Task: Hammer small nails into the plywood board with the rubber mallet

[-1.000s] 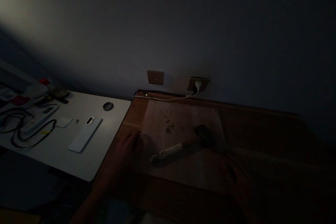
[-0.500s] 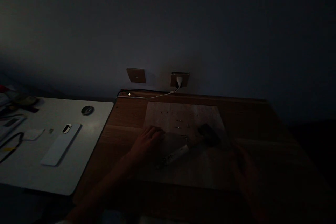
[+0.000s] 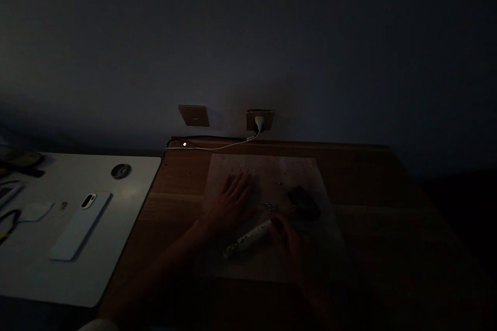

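Observation:
The scene is very dark. On a pale board (image 3: 310, 165) lie a hammer with a dark head (image 3: 304, 202) and a whitish handle (image 3: 254, 235), and several small metal pieces (image 3: 267, 206). My left hand (image 3: 231, 200) rests on the board's left part with its fingers spread. My right hand (image 3: 289, 240) is at the hammer's handle, near the middle of the tool, with its fingers closed around or against it; the grip is dim. Small marks or bits show near the board's back edge.
A white table (image 3: 29, 269) at the left holds a phone (image 3: 79, 226), a roll of tape (image 3: 121, 171) and some cables. Behind the wooden desk (image 3: 361, 173), a white plug (image 3: 259, 123) sits in a wall socket, its cable running left along the back edge.
My right hand has moved left from the board's right side to the hammer. My left hand has moved forward and spread its fingers over the board. The view has shifted slightly.

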Motion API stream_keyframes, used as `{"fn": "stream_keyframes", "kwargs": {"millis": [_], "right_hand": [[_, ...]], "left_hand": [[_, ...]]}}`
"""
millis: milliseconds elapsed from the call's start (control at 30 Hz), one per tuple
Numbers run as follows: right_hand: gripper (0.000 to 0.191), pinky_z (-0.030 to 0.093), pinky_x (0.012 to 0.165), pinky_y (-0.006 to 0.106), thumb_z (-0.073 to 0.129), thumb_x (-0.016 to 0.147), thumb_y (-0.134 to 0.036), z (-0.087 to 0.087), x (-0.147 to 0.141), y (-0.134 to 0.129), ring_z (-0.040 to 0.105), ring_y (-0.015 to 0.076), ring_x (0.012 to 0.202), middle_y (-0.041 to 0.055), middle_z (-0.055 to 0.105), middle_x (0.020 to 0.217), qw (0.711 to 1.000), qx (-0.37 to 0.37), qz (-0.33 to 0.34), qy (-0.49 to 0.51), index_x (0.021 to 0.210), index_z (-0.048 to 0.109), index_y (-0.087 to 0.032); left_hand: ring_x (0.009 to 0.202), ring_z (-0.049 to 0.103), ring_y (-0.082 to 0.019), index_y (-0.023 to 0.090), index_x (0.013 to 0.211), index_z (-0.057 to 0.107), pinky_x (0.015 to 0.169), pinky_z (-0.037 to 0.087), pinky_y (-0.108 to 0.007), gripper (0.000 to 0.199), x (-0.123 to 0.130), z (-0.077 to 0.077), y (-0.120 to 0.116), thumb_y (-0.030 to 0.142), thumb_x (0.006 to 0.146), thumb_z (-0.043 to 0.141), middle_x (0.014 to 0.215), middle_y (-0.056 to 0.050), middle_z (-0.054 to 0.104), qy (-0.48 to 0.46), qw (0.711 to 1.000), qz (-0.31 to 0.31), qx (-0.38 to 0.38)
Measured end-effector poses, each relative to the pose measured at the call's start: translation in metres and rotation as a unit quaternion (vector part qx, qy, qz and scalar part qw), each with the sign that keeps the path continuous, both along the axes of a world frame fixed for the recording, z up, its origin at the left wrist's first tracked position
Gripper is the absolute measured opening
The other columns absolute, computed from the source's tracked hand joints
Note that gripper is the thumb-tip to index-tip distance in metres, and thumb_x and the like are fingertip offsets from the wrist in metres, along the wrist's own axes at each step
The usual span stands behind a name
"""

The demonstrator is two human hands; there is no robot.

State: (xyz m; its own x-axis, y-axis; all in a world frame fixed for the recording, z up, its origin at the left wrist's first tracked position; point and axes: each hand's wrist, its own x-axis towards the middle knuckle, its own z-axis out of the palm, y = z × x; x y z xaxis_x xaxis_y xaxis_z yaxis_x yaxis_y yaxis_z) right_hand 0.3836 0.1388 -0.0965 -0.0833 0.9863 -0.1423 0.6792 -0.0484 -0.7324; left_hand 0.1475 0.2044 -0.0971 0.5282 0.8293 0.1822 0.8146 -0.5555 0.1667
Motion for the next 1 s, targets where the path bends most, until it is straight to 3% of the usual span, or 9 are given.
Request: {"fn": "stream_keyframes", "kwargs": {"millis": [133,333,500,600,700,800,867,933,1000], "right_hand": [[0.050,0.060,0.083,0.039,0.048,0.094,-0.064,0.010,-0.017,0.001,0.076,0.0273,0.091,0.0092,0.080,0.105,0.997,-0.005,-0.052,0.056,0.115,0.070,-0.025],[0.043,0.060,0.072,0.036,0.060,0.081,-0.067,0.015,-0.016,0.003,0.072,0.0260,0.075,0.0069,0.075,0.077,0.978,0.001,-0.121,0.172,0.080,0.066,-0.024],[0.038,0.059,0.066,0.034,0.069,0.076,-0.060,0.028,0.009,-0.006,0.071,0.0248,0.076,0.0052,0.074,0.082,0.959,-0.020,-0.199,0.201,0.089,0.067,-0.024],[0.047,0.054,0.049,0.029,0.074,0.075,-0.058,0.033,0.019,-0.014,0.070,0.0212,0.064,0.0030,0.075,0.090,0.917,-0.098,-0.256,0.291,0.105,0.060,-0.026],[0.060,0.040,0.032,0.024,0.081,0.069,-0.058,0.027,0.023,-0.019,0.057,0.0135,0.042,-0.0004,0.075,0.092,0.879,-0.139,-0.280,0.360,0.112,0.051,-0.029],[0.062,0.035,0.031,0.023,0.079,0.070,-0.062,0.018,0.027,-0.016,0.046,0.0101,0.035,-0.0065,0.069,0.077,0.886,-0.093,-0.304,0.338,0.112,0.045,-0.031],[0.063,0.039,0.035,0.024,0.078,0.070,-0.063,0.015,0.033,-0.010,0.049,0.0113,0.039,-0.0071,0.066,0.076,0.904,-0.052,-0.314,0.287,0.112,0.045,-0.030],[0.064,0.048,0.045,0.028,0.077,0.071,-0.063,0.013,0.040,-0.002,0.060,0.0157,0.053,-0.0015,0.069,0.089,0.921,-0.021,-0.310,0.235,0.114,0.046,-0.028],[0.067,0.058,0.066,0.036,0.073,0.072,-0.064,0.010,0.047,0.004,0.070,0.0236,0.081,0.0078,0.070,0.111,0.933,0.008,-0.302,0.195,0.121,0.047,-0.026]], "left_hand": [[0.159,0.017,-0.034,0.008,0.156,0.035,0.128,0.023,-0.056,0.074,-0.011,-0.001,0.001,0.056,0.101,0.048,0.168,-0.023,0.025,-0.009,1.000,0.013,0.001],[0.146,0.044,-0.033,0.013,0.142,0.052,0.120,0.040,-0.053,0.051,-0.013,0.003,0.003,0.037,0.098,0.060,0.151,-0.020,0.052,-0.061,0.998,0.014,-0.006],[0.126,0.060,-0.026,0.018,0.125,0.064,0.105,0.055,-0.042,0.029,-0.011,0.012,0.014,0.015,0.097,0.057,0.134,-0.014,0.064,-0.065,0.998,-0.020,-0.017],[0.117,0.063,-0.024,0.018,0.121,0.065,0.097,0.056,-0.038,0.029,-0.006,0.022,0.022,0.009,0.095,0.057,0.130,-0.012,0.065,-0.038,0.998,-0.038,-0.017],[0.115,0.062,-0.027,0.018,0.119,0.067,0.098,0.054,-0.041,0.024,0.010,0.034,0.035,0.017,0.096,0.059,0.127,-0.012,0.067,-0.025,0.999,-0.029,0.005],[0.111,0.062,-0.028,0.018,0.120,0.067,0.097,0.053,-0.043,0.025,0.036,0.044,0.055,0.020,0.097,0.058,0.120,-0.012,0.068,-0.003,0.999,-0.037,-0.010],[0.109,0.063,-0.029,0.015,0.118,0.067,0.094,0.054,-0.042,0.025,0.054,0.048,0.070,0.015,0.096,0.055,0.116,-0.015,0.068,0.023,0.998,-0.049,-0.042],[0.107,0.064,-0.029,0.012,0.118,0.067,0.089,0.055,-0.040,0.026,0.067,0.048,0.082,0.012,0.095,0.053,0.113,-0.017,0.067,0.047,0.995,-0.054,-0.074],[0.104,0.065,-0.028,0.011,0.122,0.065,0.084,0.056,-0.037,0.030,0.075,0.047,0.090,0.010,0.096,0.050,0.114,-0.018,0.066,0.060,0.992,-0.054,-0.096]]}}
